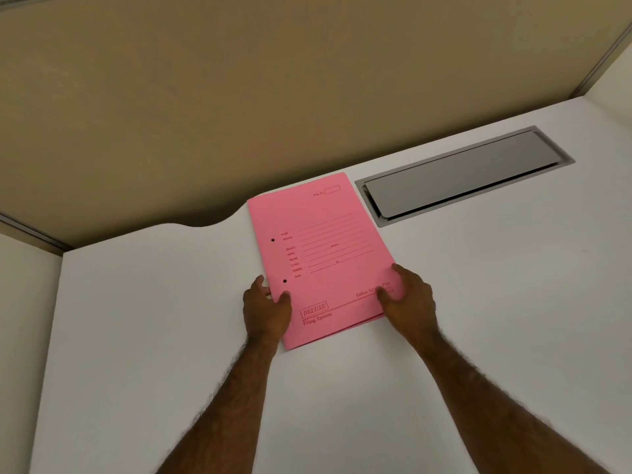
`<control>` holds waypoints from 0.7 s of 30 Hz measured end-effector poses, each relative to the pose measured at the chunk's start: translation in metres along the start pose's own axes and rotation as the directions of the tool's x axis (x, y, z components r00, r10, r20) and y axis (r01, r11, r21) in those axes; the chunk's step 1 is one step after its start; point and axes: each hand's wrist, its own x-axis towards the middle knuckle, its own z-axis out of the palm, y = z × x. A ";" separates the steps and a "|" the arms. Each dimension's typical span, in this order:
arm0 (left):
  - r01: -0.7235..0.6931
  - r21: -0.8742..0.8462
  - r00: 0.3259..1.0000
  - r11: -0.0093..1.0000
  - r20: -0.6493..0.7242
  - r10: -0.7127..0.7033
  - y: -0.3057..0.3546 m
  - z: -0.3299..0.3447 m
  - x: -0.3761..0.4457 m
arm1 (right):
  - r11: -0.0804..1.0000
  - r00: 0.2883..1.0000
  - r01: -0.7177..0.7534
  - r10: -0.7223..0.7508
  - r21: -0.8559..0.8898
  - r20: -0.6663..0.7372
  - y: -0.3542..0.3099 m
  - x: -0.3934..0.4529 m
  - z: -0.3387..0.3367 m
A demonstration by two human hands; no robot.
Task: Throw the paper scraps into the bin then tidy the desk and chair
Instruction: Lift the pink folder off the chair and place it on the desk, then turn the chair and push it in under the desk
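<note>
Matt pink card folder (325, 254), smooth matt white desk (478, 302), brushed grey metal hatch (458, 172)

A pink folder (321, 254) is lying flat and closed on my white table (154, 319), turned slightly off square, its far edge reaching the table's back edge. Two punched holes are showing along its left side, printed lines and "DELUXE" facing up.
</note>
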 end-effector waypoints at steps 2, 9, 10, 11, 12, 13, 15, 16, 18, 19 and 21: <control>0.003 0.010 1.000 1.000 0.010 -0.004 -0.001 -0.008 -0.009 | 0.999 1.000 0.022 -0.022 -0.037 -0.007 0.002 -0.010 0.001; -0.060 0.005 0.997 0.998 0.043 0.059 -0.009 -0.042 -0.070 | 0.993 0.995 0.097 -0.097 -0.070 0.002 -0.006 -0.071 -0.018; -0.076 0.000 0.996 0.997 0.045 0.076 -0.011 -0.046 -0.082 | 0.992 0.994 0.108 -0.108 -0.063 -0.005 -0.006 -0.082 -0.023; -0.093 -0.004 0.995 0.996 0.046 0.093 -0.013 -0.050 -0.094 | 0.991 0.993 0.118 -0.119 -0.064 -0.012 -0.006 -0.093 -0.027; -0.110 -0.010 0.993 0.994 0.048 0.110 -0.015 -0.054 -0.106 | 0.989 0.991 0.129 -0.130 -0.069 -0.016 -0.004 -0.104 -0.031; -0.126 -0.015 0.991 0.992 0.050 0.127 -0.018 -0.057 -0.118 | 0.988 0.991 0.134 -0.136 -0.075 -0.019 -0.002 -0.115 -0.035; -0.162 -0.018 0.985 0.987 0.053 0.162 -0.024 -0.064 -0.142 | 0.987 0.990 0.136 -0.138 -0.086 -0.013 0.004 -0.138 -0.043; -0.178 -0.020 0.982 0.984 0.052 0.179 -0.028 -0.066 -0.154 | 0.986 0.990 0.139 -0.140 -0.089 -0.009 0.007 -0.150 -0.047; -0.207 -0.032 0.977 0.978 0.047 0.208 -0.036 -0.073 -0.178 | 0.985 0.989 0.148 -0.150 -0.084 -0.017 0.014 -0.174 -0.054; -0.219 -0.038 0.974 0.975 0.042 0.221 -0.041 -0.077 -0.190 | 0.985 0.988 0.151 -0.154 -0.078 -0.024 0.018 -0.186 -0.058; -0.247 -0.050 0.968 0.968 0.033 0.249 -0.051 -0.085 -0.216 | 0.985 0.986 0.158 -0.160 -0.068 -0.034 0.024 -0.212 -0.064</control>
